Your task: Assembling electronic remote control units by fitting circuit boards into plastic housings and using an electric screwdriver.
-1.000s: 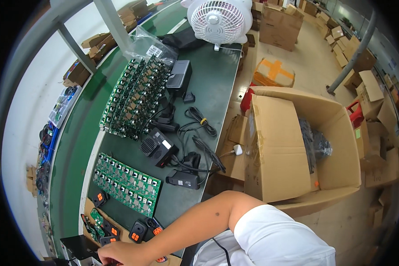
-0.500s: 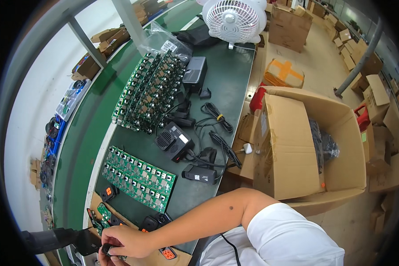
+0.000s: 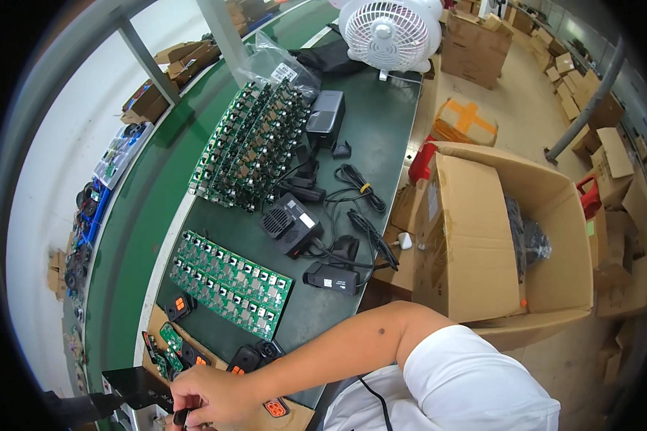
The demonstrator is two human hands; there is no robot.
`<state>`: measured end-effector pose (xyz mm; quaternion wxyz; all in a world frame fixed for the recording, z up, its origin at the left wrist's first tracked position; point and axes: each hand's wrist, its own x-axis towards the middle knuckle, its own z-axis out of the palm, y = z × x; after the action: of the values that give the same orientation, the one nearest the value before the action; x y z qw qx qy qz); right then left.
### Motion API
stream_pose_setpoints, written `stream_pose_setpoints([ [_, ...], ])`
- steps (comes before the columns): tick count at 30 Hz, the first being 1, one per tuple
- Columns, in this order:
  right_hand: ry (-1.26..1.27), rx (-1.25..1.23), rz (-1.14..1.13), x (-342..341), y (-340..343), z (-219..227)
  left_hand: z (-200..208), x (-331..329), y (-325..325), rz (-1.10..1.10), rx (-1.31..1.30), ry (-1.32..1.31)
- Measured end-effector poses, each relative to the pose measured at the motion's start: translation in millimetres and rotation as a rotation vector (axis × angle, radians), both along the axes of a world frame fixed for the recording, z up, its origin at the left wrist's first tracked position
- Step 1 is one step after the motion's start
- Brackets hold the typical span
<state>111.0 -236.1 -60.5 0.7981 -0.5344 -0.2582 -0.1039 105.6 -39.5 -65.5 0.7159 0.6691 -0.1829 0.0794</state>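
My right hand (image 3: pixel 212 394) is closed at the lower left, thumb and fingers pinching a small black part (image 3: pixel 181 416). The part is largely covered by the fingers, so its kind cannot be made out. A sliver of skin at the bottom edge beside it may be my left hand; its fingers are hidden. Close to my right hand lie small green circuit boards (image 3: pixel 171 336) and black housings with orange buttons (image 3: pixel 180 307). Another orange-buttoned piece (image 3: pixel 275 408) rests by my wrist. Beyond my forearm a green panel of circuit boards (image 3: pixel 230 284) lies flat on the table.
Rows of upright circuit boards (image 3: pixel 251 144) stand farther back. A black power unit (image 3: pixel 292 224), coiled cables (image 3: pixel 359 188) and a grey-black box (image 3: pixel 326 117) sit beside them. A white fan (image 3: pixel 389 32) stands at the far end. An open carton (image 3: pixel 467 237) is at right, a black device (image 3: pixel 138 388) at left.
The view has shifted slightly, so the table's things sit a little farther right. My right hand stays at the lower left, still pinching the small black part, its fingers slightly repositioned.
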Motion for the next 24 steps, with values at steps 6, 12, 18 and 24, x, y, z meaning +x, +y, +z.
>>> stream_pose_setpoints([
  [6,0.288,0.082,0.196,8.0,9.4,-0.5,51.0,9.9,44.5,0.348,-0.426,-0.519],
  [12,0.695,0.292,0.37,1.9,-9.9,-4.8,192.7,38.2,0.5,0.296,-0.148,-0.545],
  [18,0.853,0.28,0.444,-1.4,-13.4,7.6,212.0,35.4,-16.3,-0.407,0.076,-0.223],
  [24,0.906,0.355,0.526,6.2,-15.9,-7.4,154.9,29.2,33.2,0.116,-0.202,0.095],
])
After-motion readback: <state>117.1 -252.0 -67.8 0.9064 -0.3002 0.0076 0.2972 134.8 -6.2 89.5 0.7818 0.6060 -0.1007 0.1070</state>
